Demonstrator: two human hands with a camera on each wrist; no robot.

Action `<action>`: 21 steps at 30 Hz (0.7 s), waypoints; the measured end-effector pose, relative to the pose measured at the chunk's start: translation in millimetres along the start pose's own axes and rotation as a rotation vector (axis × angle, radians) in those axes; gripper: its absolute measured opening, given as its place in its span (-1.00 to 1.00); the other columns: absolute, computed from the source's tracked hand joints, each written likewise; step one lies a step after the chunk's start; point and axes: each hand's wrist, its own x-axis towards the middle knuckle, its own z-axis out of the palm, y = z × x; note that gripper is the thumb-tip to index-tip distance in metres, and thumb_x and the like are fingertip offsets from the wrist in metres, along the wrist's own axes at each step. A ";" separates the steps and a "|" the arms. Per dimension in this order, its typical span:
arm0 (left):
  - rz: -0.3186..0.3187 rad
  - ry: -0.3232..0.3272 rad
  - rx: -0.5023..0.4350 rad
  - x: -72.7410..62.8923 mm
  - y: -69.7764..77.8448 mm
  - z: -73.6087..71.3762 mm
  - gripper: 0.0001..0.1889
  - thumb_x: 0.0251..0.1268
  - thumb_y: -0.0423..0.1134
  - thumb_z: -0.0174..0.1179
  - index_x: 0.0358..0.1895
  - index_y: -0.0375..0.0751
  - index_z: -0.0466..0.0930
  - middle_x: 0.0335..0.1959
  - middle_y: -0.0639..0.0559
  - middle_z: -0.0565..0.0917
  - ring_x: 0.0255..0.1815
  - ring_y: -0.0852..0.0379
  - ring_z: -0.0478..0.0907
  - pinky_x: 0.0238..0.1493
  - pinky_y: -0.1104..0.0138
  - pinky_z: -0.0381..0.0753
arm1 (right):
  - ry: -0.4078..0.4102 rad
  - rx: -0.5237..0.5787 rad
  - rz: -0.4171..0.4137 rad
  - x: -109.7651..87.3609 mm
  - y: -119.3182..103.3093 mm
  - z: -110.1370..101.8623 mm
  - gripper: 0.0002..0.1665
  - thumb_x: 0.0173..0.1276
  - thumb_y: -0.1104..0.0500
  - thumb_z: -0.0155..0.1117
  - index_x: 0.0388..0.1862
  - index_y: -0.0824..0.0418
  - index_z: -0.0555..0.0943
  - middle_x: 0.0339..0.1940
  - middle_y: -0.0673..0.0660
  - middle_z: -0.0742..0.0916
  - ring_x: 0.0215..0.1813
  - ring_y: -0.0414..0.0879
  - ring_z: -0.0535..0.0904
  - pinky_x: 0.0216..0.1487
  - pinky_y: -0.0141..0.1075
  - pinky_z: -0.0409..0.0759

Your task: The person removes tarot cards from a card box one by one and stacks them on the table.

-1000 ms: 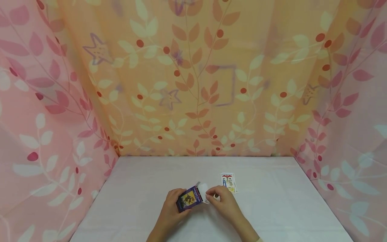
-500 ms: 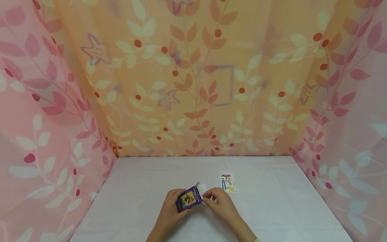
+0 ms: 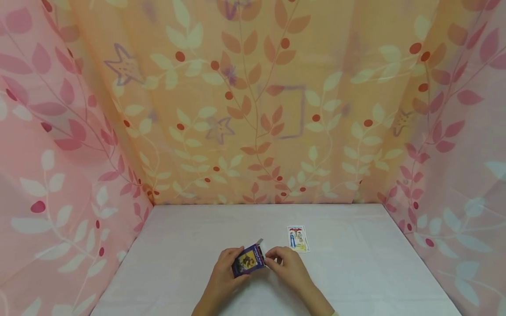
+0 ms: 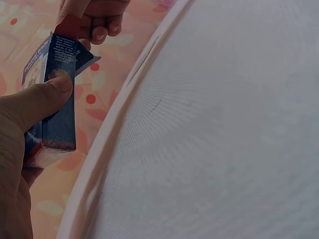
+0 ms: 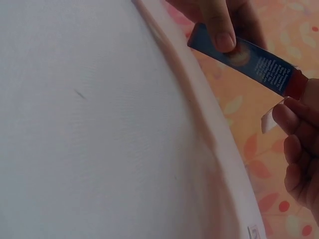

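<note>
Well, the card box [image 3: 248, 261] is the centre of it all, picture side up and apparently lifted off the table [image 3: 178, 250]. Its long axis runs from the left hand [image 3: 226, 273] across towards the right hand [image 3: 288, 267], angled a little away from the person at the flap end. That is the key line: the box's flap end faces the right hand's fingertips, its base sits deep in the left.

The left hand is clamped round the box, thumb along the near narrow side. The right hand is drawn together at the flap end, thumb and forefinger pinching there, though exactly which flap is hidden. One pale flap [image 5: 272, 117] juts out just beside those fingertips.

Further out, beyond the right hand, loose cards [image 3: 298, 239] lie overlapping, face up, touched by neither hand. Past the table's far edge hangs the leaf-patterned cloth [image 3: 336, 96].
</note>
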 end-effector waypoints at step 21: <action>-0.038 -0.050 -0.013 0.1 7.8 -3.7 -0.11 -0.25 -0.16 0.71 0.33 0.00 0.53 0.19 0.18 0.53 0.21 0.19 0.48 0.28 0.19 0.58 | 0.019 -0.039 0.079 -1.3 -3.8 4.2 -0.86 0.27 -0.07 0.50 -0.35 -0.10 0.71 -0.47 -0.28 0.63 -0.41 -0.35 0.45 -0.38 -0.46 0.47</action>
